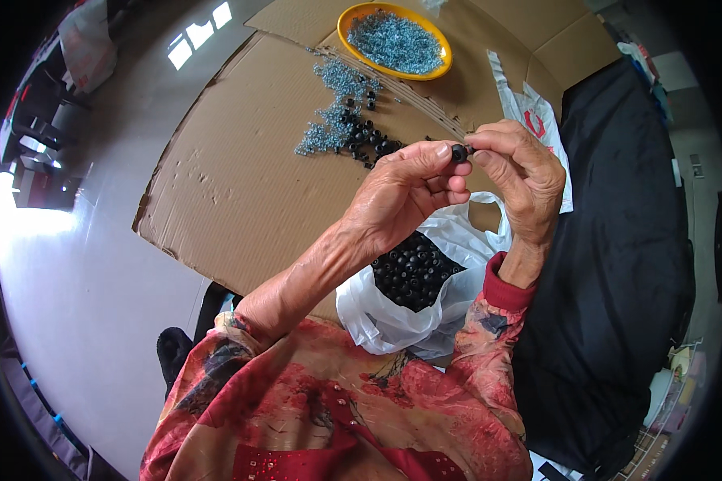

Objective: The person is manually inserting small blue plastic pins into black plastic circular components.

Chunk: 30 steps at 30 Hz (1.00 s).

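Above the cardboard, my left hand point(405, 192) pinches a small round black plastic part point(459, 153) between thumb and forefinger. My right hand point(523, 172) meets it from the right, thumb and forefinger pressed together at the part's edge; what they pinch is too small to make out. Below my hands, a white plastic bag point(361, 309) stands with its mouth spread, full of similar black parts point(419, 268). Beyond my left hand lie a loose group of black parts point(365, 138) and a scattered pile of small shiny silver-blue pieces point(329, 132), perhaps screws.
A yellow oval bowl point(346, 42) heaped with the same silver-blue pieces sits at the far side of the cardboard sheet point(225, 176). A flattened white plastic bag point(555, 120) lies at the right, beside a large black cloth-covered surface point(618, 264). Grey floor point(136, 264) extends on the left.
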### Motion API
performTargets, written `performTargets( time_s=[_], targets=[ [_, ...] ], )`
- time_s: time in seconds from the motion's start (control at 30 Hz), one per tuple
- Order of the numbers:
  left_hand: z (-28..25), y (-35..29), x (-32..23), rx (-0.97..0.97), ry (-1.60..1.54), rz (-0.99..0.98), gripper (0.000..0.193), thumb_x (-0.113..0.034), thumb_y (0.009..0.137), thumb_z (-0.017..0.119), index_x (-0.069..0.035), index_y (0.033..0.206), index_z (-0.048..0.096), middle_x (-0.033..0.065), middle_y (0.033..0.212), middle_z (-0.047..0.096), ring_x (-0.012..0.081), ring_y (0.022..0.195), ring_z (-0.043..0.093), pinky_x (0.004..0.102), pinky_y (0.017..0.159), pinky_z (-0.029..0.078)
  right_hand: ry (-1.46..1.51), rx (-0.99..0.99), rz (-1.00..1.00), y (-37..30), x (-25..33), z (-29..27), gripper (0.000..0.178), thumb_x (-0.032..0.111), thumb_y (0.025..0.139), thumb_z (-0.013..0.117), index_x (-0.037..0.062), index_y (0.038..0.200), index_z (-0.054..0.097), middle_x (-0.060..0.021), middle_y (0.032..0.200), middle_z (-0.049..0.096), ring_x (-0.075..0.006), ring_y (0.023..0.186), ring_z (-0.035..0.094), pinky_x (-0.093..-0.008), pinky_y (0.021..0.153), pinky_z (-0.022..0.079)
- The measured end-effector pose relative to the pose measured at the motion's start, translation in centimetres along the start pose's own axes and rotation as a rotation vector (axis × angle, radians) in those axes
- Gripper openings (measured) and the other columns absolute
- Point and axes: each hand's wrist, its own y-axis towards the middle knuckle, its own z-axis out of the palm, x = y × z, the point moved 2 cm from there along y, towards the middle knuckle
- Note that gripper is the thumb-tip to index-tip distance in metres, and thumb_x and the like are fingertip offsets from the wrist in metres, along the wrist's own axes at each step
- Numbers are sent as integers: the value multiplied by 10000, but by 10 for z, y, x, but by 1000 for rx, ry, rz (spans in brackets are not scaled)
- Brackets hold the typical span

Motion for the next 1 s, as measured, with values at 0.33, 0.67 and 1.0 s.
performTargets(
  time_s=[0.33, 0.67, 1.0],
  targets=[
    [1, 1, -3, 20, 69, 18, 218, -167, 898, 515, 1, 1032, 545, 62, 879, 622, 135, 756, 588, 346, 776, 496, 48, -39, 199, -2, 0, 0, 105, 21, 780, 627, 8, 884, 637, -37, 770, 612, -103, 746, 582, -232, 693, 461],
    [5, 0, 0, -13, 37, 28, 228, -151, 905, 513, 39, 1026, 543, 90, 876, 606, 142, 739, 583, 310, 748, 516, 104, -38, 131, -3, -6, 0, 85, 15, 782, 616, 0, 864, 635, -38, 772, 618, -107, 743, 589, -224, 689, 457],
    [6, 0, 0, -17, 54, 52, 222, -147, 909, 504, 34, 1032, 542, 95, 901, 609, 158, 778, 596, 317, 794, 501, -131, -169, 58, -7, 4, 8, 101, -2, 749, 640, 7, 849, 624, -78, 794, 613, -157, 721, 597, -257, 654, 470]
  ],
)
